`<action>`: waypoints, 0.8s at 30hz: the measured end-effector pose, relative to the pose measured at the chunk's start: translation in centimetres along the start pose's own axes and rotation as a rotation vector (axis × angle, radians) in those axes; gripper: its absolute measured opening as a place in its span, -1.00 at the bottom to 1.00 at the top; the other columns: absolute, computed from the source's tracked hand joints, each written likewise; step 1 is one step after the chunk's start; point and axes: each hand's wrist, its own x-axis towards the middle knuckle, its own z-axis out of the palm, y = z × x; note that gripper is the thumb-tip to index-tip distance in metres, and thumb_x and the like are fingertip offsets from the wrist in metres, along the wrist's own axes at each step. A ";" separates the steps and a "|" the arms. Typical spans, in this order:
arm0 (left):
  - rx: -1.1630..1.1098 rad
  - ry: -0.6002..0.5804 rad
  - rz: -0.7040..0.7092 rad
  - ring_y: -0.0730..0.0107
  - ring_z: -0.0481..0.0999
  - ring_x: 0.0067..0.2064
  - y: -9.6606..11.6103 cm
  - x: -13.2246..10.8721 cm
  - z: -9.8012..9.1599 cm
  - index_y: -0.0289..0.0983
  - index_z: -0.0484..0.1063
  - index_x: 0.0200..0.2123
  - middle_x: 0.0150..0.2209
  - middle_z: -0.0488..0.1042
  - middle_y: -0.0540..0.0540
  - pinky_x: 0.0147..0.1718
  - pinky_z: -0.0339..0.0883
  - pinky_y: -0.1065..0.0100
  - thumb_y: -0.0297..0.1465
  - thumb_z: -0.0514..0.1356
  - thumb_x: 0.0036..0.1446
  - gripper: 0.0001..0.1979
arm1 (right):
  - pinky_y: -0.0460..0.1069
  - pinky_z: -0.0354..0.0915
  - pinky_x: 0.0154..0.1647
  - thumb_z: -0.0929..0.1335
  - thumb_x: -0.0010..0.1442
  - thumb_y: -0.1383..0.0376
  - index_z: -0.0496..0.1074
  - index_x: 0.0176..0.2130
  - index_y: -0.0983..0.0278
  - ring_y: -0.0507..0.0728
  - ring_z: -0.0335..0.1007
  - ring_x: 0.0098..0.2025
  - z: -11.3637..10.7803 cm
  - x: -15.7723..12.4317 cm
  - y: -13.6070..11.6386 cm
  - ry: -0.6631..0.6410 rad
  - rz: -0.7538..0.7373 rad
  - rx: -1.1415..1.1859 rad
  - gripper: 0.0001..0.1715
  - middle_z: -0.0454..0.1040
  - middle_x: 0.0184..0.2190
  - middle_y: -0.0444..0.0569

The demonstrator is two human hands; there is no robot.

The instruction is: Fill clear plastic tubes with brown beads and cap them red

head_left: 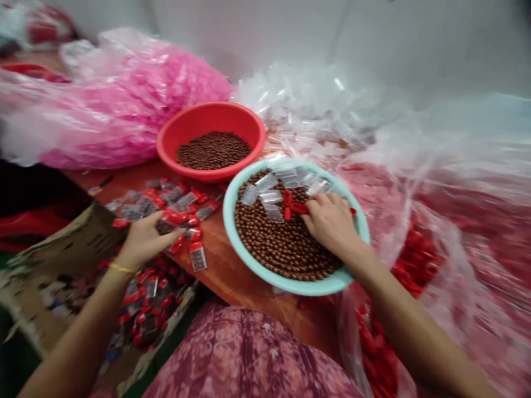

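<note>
My left hand is at a pile of small clear boxes with red caps, filled with brown beads. Its thumb and fingers curve around some of these boxes, with the fingertips partly hidden. My right hand is over a pale turquoise basin, fingers bent down and closed on a red cap. More red caps lie beside its fingertips. Brown beads fill the basin, and empty clear boxes rest on them near the far side.
Behind stands a red basin of brown beads. A bag of pink pieces lies at the left, a heap of clear boxes at the back. Bagged red caps are on the right. Below, a cardboard box holds red-capped boxes.
</note>
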 end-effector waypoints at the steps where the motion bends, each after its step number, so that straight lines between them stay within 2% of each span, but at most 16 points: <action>1: -0.032 0.010 0.017 0.45 0.34 -0.48 0.2 0.0 0.5 -0.27 0.39 -0.43 -0.54 0.45 0.08 -0.49 0.17 0.48 -0.15 0.24 -0.13 -0.70 | 0.13 0.17 -0.24 0.25 0.14 0.29 0.44 -0.33 0.36 0.31 0.32 -0.21 0.2 -0.1 0.1 0.037 0.015 0.014 -0.77 0.48 -0.27 0.20; 4: -0.076 0.018 0.108 0.40 0.41 -0.41 1.0 0.4 1.9 -0.30 0.40 -0.39 -0.44 0.49 0.00 -0.42 0.25 0.44 -0.13 0.22 -0.10 -0.66 | 0.07 0.19 -0.37 0.29 0.07 0.26 0.43 -0.32 0.33 0.20 0.34 -0.44 0.9 -0.9 0.8 0.131 0.129 0.167 -0.79 0.45 -0.52 0.06; 8: 0.007 -0.036 0.163 0.40 0.41 -0.43 1.8 0.8 2.6 -0.29 0.38 -0.39 -0.47 0.45 0.01 -0.43 0.22 0.44 -0.12 0.20 -0.05 -0.67 | 0.01 0.15 -0.55 0.32 -0.02 0.15 0.38 -0.33 0.25 0.12 0.27 -0.60 1.5 -2.5 1.2 0.213 0.307 0.440 -0.74 0.41 -0.58 -0.05; 11: 0.157 -0.068 0.138 0.37 0.43 -0.43 1.5 0.8 2.7 -0.28 0.36 -0.39 -0.48 0.45 -0.01 -0.47 0.17 0.44 -0.12 0.18 -0.01 -0.69 | 0.02 0.19 -0.53 0.31 -0.03 0.16 0.37 -0.31 0.25 0.12 0.30 -0.57 1.2 -3.0 0.9 0.234 0.372 0.623 -0.73 0.43 -0.53 -0.02; 14: 0.430 -0.083 0.108 0.28 0.45 -0.40 -0.2 1.1 2.6 -0.26 0.34 -0.40 -0.48 0.46 -0.07 -0.50 0.13 0.43 -0.13 0.13 0.05 -0.71 | 0.03 0.24 -0.44 0.28 0.03 0.17 0.40 -0.26 0.28 0.12 0.32 -0.49 0.8 -2.7 0.7 0.220 0.394 0.799 -0.71 0.44 -0.49 -0.03; 18: 0.695 -0.033 0.183 0.14 0.47 -0.27 -1.8 2.5 2.0 -0.30 0.35 -0.32 -0.35 0.47 -0.19 -0.40 0.24 0.34 -0.18 0.09 0.10 -0.72 | 0.01 0.23 -0.34 0.26 0.06 0.21 0.42 -0.28 0.24 0.10 0.31 -0.42 1.0 -2.1 1.0 0.245 0.399 0.948 -0.76 0.42 -0.49 -0.11; 21: 0.622 0.115 0.383 0.14 0.45 -0.16 0.3 3.5 1.4 -0.32 0.36 -0.22 -0.24 0.46 -0.21 -0.22 0.29 0.27 -0.18 0.07 0.14 -0.68 | 0.00 0.21 -0.29 0.27 0.06 0.24 0.42 -0.30 0.24 0.10 0.30 -0.38 1.4 -2.0 1.3 0.266 0.419 1.013 -0.80 0.42 -0.45 -0.12; 24: 0.461 0.187 0.677 0.26 0.43 -0.15 5.1 4.3 2.1 -0.29 0.39 -0.18 -0.21 0.47 -0.15 -0.13 0.27 0.29 -0.28 0.00 0.22 -0.74 | 0.00 0.18 -0.29 0.27 0.06 0.25 0.42 -0.32 0.25 0.08 0.28 -0.39 1.7 -2.1 1.4 0.273 0.438 1.048 -0.81 0.41 -0.46 -0.13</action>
